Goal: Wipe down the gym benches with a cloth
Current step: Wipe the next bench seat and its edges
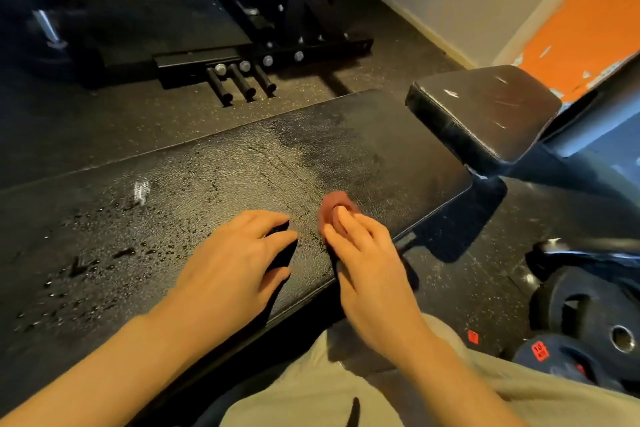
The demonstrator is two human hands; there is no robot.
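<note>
The right hand (367, 253) is pressing a small, soft, limp reddish cloth (334, 210) under its fingers on the wet bench (242, 163) near its right end, while the left hand (235, 267) is resting spread flat beside it.

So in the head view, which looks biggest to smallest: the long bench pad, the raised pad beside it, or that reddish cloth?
1. Long bench pad, by far.
2. Raised pad, though it sits farther from the camera.
3. Reddish cloth, partly hidden under the right hand.
</note>
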